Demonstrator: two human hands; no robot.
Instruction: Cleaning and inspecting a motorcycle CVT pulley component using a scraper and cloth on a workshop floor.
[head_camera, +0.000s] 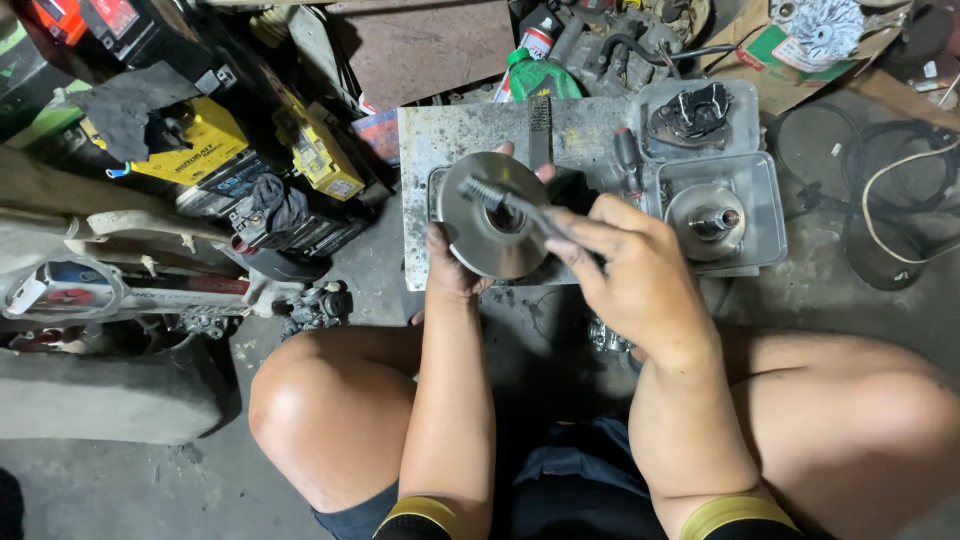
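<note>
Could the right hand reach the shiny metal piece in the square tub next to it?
Probably yes. The right hand holds a brush close to the tub, and nothing lies between it and the metal piece, though it would need to drop the brush.

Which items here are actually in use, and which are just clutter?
In use:
- left hand holding the round metal disc
- right hand holding a small brush against the disc's hub

Lying about:
- metal tray with a shafted part
- green bottle
- yellow batteries
- cables
- flat metal plate beneath the disc
</note>
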